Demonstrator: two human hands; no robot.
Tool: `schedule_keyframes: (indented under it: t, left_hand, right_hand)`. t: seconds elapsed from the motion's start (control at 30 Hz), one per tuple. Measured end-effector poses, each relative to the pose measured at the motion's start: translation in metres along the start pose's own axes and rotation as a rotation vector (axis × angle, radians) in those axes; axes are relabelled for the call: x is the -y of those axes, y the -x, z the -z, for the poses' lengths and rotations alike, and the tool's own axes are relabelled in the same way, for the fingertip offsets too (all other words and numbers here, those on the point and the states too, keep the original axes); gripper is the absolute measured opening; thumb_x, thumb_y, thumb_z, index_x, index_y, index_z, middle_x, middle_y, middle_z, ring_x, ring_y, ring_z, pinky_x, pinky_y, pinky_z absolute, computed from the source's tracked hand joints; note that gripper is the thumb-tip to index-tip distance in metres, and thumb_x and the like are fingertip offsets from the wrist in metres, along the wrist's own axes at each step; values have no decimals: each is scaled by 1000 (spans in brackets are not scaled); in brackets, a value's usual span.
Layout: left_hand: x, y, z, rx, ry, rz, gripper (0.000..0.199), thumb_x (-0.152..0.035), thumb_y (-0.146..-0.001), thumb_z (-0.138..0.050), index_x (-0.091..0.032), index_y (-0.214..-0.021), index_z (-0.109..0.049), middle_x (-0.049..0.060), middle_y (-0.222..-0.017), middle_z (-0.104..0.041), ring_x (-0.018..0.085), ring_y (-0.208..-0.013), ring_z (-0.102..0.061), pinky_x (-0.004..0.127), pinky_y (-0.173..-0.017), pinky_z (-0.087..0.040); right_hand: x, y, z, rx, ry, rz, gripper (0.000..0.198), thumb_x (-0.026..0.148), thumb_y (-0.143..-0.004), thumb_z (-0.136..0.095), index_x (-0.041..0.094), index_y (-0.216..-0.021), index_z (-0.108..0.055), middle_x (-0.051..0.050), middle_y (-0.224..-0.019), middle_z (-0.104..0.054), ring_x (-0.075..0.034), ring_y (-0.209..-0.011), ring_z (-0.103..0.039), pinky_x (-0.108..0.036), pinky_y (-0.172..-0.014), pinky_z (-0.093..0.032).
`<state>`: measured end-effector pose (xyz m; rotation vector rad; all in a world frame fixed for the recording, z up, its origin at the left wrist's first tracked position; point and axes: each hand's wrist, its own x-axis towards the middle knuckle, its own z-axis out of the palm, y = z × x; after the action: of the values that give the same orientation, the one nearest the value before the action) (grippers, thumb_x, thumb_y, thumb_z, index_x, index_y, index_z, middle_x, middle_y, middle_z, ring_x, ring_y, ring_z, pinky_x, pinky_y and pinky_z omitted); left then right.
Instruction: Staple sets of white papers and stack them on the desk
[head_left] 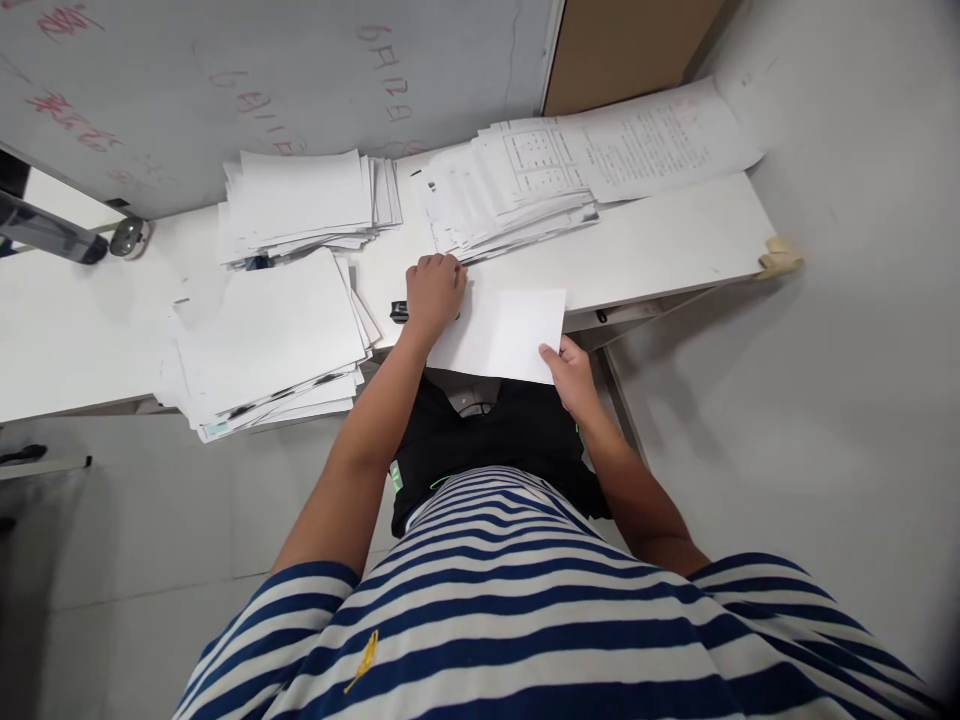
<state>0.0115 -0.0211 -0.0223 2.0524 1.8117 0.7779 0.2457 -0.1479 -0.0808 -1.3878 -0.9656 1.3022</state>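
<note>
With right hand (pixel 573 370) pinched closed, in head view, holding the right edge of a blank white rectangular paper sheet (pixel 510 328) overhanging the front edge of the smooth white table (pixel 675 238). With left hand (pixel 436 292) bent, covering part of a small black stapler-like tool (pixel 399 312) near that edge; cannot tell whether gripping.

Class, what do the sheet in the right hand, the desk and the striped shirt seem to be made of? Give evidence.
White sheet: matte paper, judging by its thin, crisp edges.
Desk: perhaps laminated board; its white top looks smooth and uniform, though the core is unclear.
Striped shirt: probably soft, matte fabric, since it drapes in folds; the fibre cannot be told.
</note>
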Motion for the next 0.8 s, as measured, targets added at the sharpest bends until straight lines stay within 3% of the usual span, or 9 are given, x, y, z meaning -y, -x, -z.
schedule_keyframes:
  t: [0.27,0.43,0.57,0.67,0.8]
  left_hand:
    - [-10,5,6,32,-234,27,20,-34,-98,-44,-24,-98,-62,12,-110,-68,32,-116,-53,47,-99,-38]
    - [-4,1,13,-32,-59,66,23,-42,-98,-48,-24,-92,-62,10,-104,-70,29,-106,-58,41,-87,-44]
    - [2,7,26,-186,156,-9,37,-51,-102,-35,-25,-97,-62,7,-106,-70,23,-104,-61,36,-88,-45]
    - [15,22,32,-274,84,-21,46,-53,-103,-28,-24,-93,-63,7,-97,-70,22,-99,-62,37,-87,-43]
    - [38,42,26,-232,-78,0,51,-47,-103,-27,-23,-71,-58,8,-75,-65,23,-83,-60,38,-77,-40]
  right_hand:
    - [-2,8,-6,1,47,-15,41,53,-82,-64,21,-106,-68,-4,-104,-75,-24,-100,-67,-38,-89,-52]
    - [4,9,-6,-10,129,1,40,55,-82,-60,21,-100,-69,-4,-97,-74,-24,-91,-66,-36,-81,-52]
    - [11,7,-6,-37,168,32,38,54,-82,-59,20,-95,-69,-5,-94,-73,-24,-88,-65,-35,-76,-50]
    - [18,4,-6,-49,174,61,37,54,-81,-59,19,-92,-68,-4,-90,-72,-23,-83,-63,-33,-72,-48]
    - [33,0,1,-50,223,104,34,52,-81,-59,19,-82,-66,-2,-80,-69,-20,-75,-60,-31,-68,-44]
